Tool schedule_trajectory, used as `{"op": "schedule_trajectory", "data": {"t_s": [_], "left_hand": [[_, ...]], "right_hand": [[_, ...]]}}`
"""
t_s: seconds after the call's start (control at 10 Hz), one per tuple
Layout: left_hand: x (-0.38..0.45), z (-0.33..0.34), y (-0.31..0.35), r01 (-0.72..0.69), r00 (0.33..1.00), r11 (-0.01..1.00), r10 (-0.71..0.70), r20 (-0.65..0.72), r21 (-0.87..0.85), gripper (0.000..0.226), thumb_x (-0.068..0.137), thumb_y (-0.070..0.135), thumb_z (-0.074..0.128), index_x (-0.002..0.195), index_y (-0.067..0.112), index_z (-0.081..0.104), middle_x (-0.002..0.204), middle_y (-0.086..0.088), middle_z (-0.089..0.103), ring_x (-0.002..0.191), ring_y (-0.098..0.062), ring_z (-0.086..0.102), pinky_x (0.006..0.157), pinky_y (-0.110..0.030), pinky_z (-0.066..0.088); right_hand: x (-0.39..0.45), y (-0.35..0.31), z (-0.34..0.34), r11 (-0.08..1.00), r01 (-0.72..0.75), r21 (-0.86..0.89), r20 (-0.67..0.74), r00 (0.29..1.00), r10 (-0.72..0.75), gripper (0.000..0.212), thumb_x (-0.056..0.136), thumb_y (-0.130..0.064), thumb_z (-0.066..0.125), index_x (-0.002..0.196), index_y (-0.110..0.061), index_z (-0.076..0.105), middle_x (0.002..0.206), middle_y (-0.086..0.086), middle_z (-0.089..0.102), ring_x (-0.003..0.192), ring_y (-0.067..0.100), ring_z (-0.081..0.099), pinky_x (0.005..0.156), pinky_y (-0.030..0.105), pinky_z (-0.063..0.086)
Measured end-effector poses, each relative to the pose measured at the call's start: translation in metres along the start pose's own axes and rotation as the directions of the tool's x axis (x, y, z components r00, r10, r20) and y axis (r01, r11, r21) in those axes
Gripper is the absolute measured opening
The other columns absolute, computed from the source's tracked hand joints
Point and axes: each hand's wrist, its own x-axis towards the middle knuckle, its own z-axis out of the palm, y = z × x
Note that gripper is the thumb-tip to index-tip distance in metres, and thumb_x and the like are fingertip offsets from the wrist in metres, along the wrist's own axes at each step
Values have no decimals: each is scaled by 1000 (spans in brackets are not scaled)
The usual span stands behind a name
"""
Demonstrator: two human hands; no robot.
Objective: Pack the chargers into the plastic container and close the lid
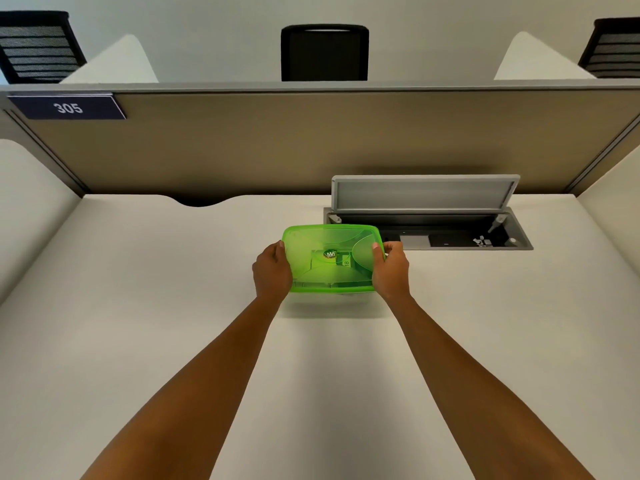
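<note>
At the centre of the pale desk (138, 306) we see a clear plastic container (332, 295) with a green lid (330, 258) seated over it, its far edge toward twelve o'clock. Our left hand (272, 271) clasps the lid's edge at nine o'clock, thumb on top and fingers wrapped down the side. Our right hand (391, 270) clasps the opposite edge at three o'clock in the same way, so the container lies directly between the two hands, touching both. Both forearms reach in from six o'clock. Through the translucent lid we make out pale shapes and a round sticker (330, 253), but we cannot tell whether these are the chargers. Whether the lid is fully pressed shut all around, we cannot tell. Just beyond the container, toward one o'clock, a cable hatch (424, 192) in the desk stands with its flap raised. A partition (311, 140) bearing a plate marked 305 (67, 107) runs across at twelve o'clock.
</note>
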Motion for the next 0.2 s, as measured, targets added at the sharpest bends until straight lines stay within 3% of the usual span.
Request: {"op": "schedule_trajectory", "data": {"t_s": [0.1, 0.2], "left_hand": [[-13, -4, -2, -70, 997, 982, 63, 43, 177, 47, 106, 33, 33, 141, 8, 50, 140, -15, 58, 129, -35, 53, 104, -42, 43], [-25, -6, -7, -132, 990, 951, 114, 80, 278, 51, 106, 33, 32, 152, 12, 35, 152, -12, 46, 136, -33, 47, 112, -46, 38]], "right_hand": [[-3, -2, -1, 992, 39, -119, -11, 999, -40, 28, 101, -23, 46, 114, 1, 49, 113, 19, 56, 92, 28, 57, 70, 29, 42], [-12, -6, 0, 970, 99, -220, -3, 995, -102, 25, 100, -19, 48, 119, -3, 46, 121, 15, 51, 95, 28, 59, 73, 32, 48]]}}
